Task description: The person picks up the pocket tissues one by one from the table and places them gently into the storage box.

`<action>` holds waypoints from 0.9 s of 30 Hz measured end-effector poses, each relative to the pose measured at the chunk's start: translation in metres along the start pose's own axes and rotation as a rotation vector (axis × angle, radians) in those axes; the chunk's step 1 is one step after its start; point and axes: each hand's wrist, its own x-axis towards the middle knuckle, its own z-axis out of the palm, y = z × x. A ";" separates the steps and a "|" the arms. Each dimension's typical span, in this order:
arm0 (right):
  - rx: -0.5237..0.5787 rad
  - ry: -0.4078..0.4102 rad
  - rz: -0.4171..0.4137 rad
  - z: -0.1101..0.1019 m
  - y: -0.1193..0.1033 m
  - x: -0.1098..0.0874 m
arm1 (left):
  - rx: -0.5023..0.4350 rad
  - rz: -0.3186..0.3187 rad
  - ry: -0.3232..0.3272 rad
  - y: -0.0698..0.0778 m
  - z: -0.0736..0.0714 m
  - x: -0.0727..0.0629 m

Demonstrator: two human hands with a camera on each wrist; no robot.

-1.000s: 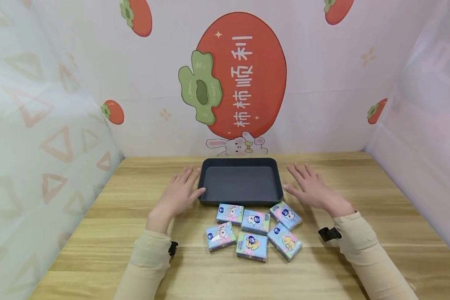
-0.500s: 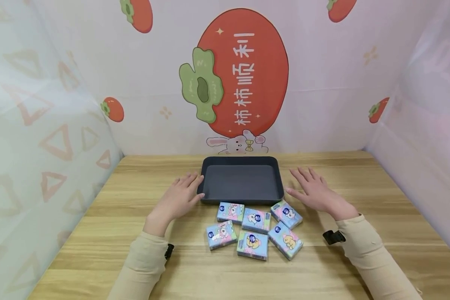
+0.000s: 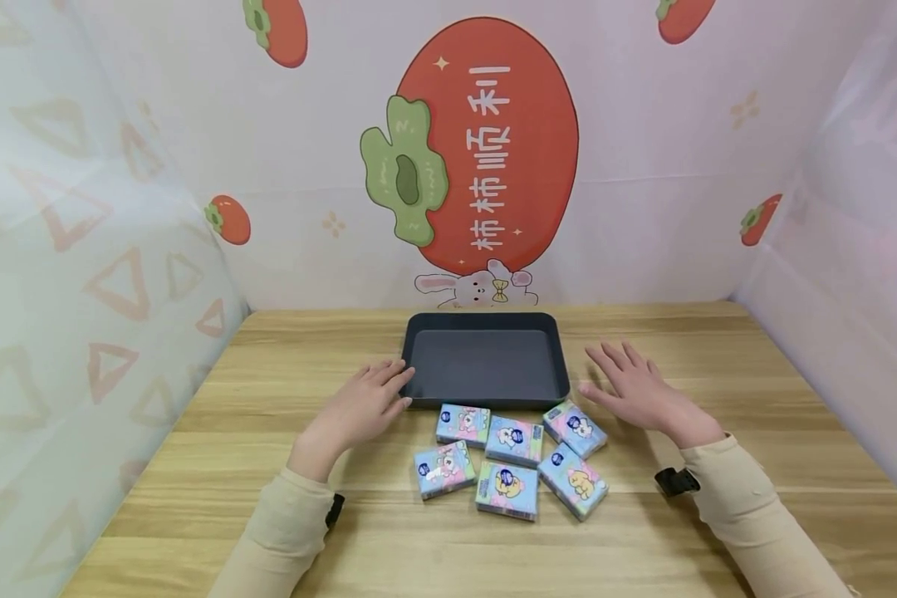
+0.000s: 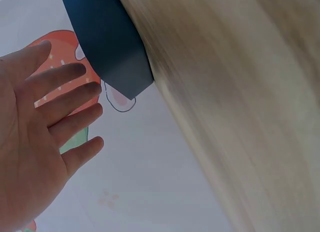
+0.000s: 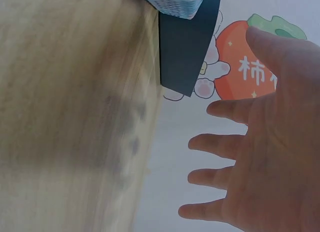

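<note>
In the head view a dark grey rectangular tray (image 3: 486, 403) lies on the wooden table with nothing in it. In front of it are several small blue-and-pink cartoon packets (image 3: 507, 490), loosely grouped in two rows. My left hand (image 3: 362, 404) hovers at the tray's left side, fingertips overlapping its rim in this view. My right hand (image 3: 639, 390) is off the tray's right side, fingers spread, near the rear right packet (image 3: 575, 428). The wrist views show straight fingers and bare palms on the left hand (image 4: 40, 117) and the right hand (image 5: 270, 142), both holding nothing.
The wooden table (image 3: 284, 357) meets a back wall sheet (image 3: 299, 149) printed with a large red persimmon and a rabbit. Pale printed sheets (image 3: 67, 249) rise at both sides. Dark straps (image 3: 676, 482) sit at the beige sleeves' cuffs.
Both hands have drawn slightly back toward the person, and the right hand has shifted outward from the tray. The head view has shifted a little. Tray and packets stay in place.
</note>
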 end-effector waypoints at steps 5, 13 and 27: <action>-0.016 -0.004 0.005 0.002 0.002 -0.002 | -0.014 0.012 -0.020 0.005 0.001 0.000; -0.033 -0.002 0.009 0.003 0.002 -0.004 | -0.015 0.013 -0.055 0.006 0.001 0.000; -0.034 0.003 0.007 0.001 -0.001 -0.006 | -0.015 0.034 -0.064 0.008 0.000 0.004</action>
